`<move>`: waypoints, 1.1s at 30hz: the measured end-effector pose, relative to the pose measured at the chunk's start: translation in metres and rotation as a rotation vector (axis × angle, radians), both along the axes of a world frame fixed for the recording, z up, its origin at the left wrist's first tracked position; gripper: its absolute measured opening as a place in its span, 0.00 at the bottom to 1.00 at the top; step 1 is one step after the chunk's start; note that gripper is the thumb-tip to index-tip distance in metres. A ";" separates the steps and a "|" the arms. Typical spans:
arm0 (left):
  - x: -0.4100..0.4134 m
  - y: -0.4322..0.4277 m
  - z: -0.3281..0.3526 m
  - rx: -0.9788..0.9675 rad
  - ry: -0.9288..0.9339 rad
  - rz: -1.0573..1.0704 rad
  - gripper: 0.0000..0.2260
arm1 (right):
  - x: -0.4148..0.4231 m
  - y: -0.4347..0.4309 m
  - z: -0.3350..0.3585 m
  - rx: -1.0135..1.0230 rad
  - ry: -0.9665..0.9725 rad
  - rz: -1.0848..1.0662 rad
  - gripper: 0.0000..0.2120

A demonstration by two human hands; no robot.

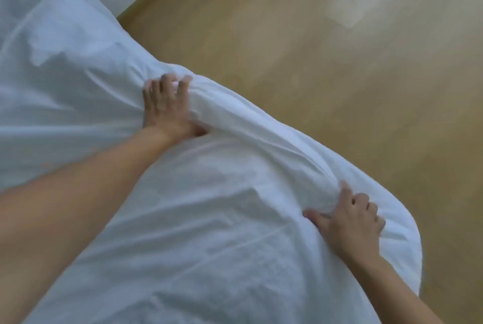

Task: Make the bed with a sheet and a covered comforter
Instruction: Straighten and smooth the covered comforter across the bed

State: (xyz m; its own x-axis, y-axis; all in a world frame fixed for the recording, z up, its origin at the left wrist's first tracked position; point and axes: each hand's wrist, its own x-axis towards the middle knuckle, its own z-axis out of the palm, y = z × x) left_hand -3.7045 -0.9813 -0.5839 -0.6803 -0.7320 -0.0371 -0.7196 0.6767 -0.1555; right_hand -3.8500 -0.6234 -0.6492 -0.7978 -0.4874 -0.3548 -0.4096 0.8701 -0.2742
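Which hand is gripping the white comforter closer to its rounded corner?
The right hand, which bunches the white comforter right beside that corner. The left hand grips farther up the same edge.

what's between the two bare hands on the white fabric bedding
A bunched ridge of the white fabric bedding runs between the left hand and right hand, both gripping it, in the head view.
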 end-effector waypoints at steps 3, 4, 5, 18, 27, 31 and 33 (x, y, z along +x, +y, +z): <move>0.024 0.036 -0.063 0.290 -0.251 0.231 0.55 | 0.019 -0.046 0.001 -0.237 0.138 0.200 0.43; 0.027 0.036 -0.069 0.334 -0.237 0.227 0.55 | 0.028 -0.063 0.005 -0.248 0.149 0.352 0.41; 0.028 0.032 -0.064 0.364 -0.207 0.198 0.53 | 0.038 -0.076 -0.001 -0.208 0.097 0.490 0.41; 0.056 0.066 -0.072 0.418 -0.097 0.335 0.44 | 0.070 -0.091 -0.047 0.001 0.050 0.616 0.48; 0.216 0.254 -0.088 0.336 -0.054 0.475 0.44 | 0.138 -0.076 -0.022 0.040 0.026 0.792 0.47; 0.299 0.287 -0.080 0.329 -0.136 0.612 0.45 | 0.213 -0.023 -0.022 0.128 0.069 1.074 0.48; 0.332 0.304 -0.080 0.324 -0.141 0.714 0.46 | 0.242 -0.009 -0.020 0.147 0.081 1.066 0.52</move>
